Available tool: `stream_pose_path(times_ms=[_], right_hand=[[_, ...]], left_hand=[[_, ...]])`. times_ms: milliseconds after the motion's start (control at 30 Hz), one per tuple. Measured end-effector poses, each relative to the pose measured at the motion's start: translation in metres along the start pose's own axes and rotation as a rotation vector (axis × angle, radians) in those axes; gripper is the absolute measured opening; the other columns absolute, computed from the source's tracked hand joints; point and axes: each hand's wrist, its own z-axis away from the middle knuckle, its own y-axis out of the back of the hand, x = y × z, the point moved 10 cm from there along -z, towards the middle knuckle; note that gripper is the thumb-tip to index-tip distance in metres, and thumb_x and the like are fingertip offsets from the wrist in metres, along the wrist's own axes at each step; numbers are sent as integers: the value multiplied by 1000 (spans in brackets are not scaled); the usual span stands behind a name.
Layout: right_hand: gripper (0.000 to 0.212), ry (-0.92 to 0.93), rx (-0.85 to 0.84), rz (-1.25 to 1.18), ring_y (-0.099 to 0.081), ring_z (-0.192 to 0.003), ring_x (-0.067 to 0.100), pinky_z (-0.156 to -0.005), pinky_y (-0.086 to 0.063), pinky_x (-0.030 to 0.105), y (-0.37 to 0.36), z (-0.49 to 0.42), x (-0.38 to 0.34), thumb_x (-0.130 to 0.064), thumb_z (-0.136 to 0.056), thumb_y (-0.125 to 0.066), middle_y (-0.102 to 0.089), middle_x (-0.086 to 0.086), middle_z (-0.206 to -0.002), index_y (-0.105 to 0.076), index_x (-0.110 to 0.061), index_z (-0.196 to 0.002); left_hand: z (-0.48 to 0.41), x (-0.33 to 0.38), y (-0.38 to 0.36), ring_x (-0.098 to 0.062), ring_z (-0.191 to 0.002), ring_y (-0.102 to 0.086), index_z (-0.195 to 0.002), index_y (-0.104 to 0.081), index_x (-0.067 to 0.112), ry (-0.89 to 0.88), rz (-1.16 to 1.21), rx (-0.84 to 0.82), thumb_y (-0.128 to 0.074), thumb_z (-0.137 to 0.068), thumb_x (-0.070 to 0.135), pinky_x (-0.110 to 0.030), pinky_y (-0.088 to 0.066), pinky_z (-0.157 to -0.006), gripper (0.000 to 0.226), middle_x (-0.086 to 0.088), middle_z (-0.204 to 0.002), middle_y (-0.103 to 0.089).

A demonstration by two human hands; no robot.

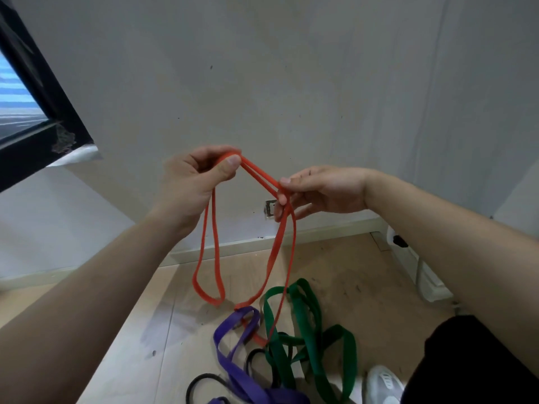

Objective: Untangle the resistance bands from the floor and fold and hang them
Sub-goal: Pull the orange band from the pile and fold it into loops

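1. both hands are up in front of the wall: the left hand (198, 176) pinches the red band (259, 174) between thumb and curled fingers, with a fold of it bunched in the grip.
2. the right hand (320, 191), just beside it and a touch lower, pinches the same band with thumb and forefinger, its other fingers loosely spread below.
3. two strands run taut between the hands, and under the left hand a loop hangs free, clear of the floor (364, 272).
4. under the right hand the longer loop drops into the pile below. its low end looks threaded through the purple band (233, 363) and crossed over the green band (309, 325). a thin black band (204, 380) lies in there too.
5. the risk, as i read it: lift now and that snagged end drags the purple one up, tightening the tangle rather than freeing it.
6. stretch it hard and a pinch could slip, and the band snaps back at the hands.
7. folding before the low end is clear would trap the tangle inside the fold.
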Motion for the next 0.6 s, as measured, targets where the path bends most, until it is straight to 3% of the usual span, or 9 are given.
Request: stream_pose_path(times_ms=[100,200,367,433,533,600], right_hand=[[29,67,125,-25,-68,-112,31,-112,-42,57,18,7,-18,-34,-102,-48,-72,14,-103,-65,-16,-86],[30,169,239,-217,-68,-98,26,-107,-45,52,28,11,-33,-27,-106,-44,-67,4,-87,-59,-15,-83],[32,309,335,-372,-63,-81,20,-94,-49,44,30,16,-57,-26,-107,-43,-61,3,-82,-57,-15,-80],[33,371,353,-419,-60,-74,19,-85,-49,38,33,20,-69,-25,-107,-43,-60,2,-80,-57,-16,-79],[31,377,364,-354,-56,-68,16,-71,-49,30,32,19,-72,-26,-107,-44,-60,2,-78,-57,-16,-80],[30,320,326,-243,-56,-68,16,-70,-48,30,23,11,-62,-27,-106,-45,-60,2,-79,-58,-15,-82]], left_hand=[[-1,4,1,-18,-85,-68,-99,-75,19,-8,70,25,-73,-78,28,-29,-57,-87,23,2,-86,-73],[-2,1,2,-15,-80,-66,-100,-74,19,28,106,8,-72,-78,25,-27,-55,-82,22,4,-81,-71],[3,-11,-11,-13,-77,-68,-107,-69,16,96,37,-100,-66,-92,15,-28,-54,-79,16,4,-81,-73],[6,-6,-23,-13,-80,-68,-111,-68,15,95,35,-164,-66,-90,19,-25,-55,-79,22,3,-83,-72],[7,3,-36,-14,-80,-67,-114,-67,17,83,96,-203,-69,-86,27,-25,-56,-81,30,2,-82,-69],[5,5,-39,-14,-76,-67,-111,-67,15,79,125,-182,-71,-88,25,-27,-56,-80,26,3,-80,-70]])
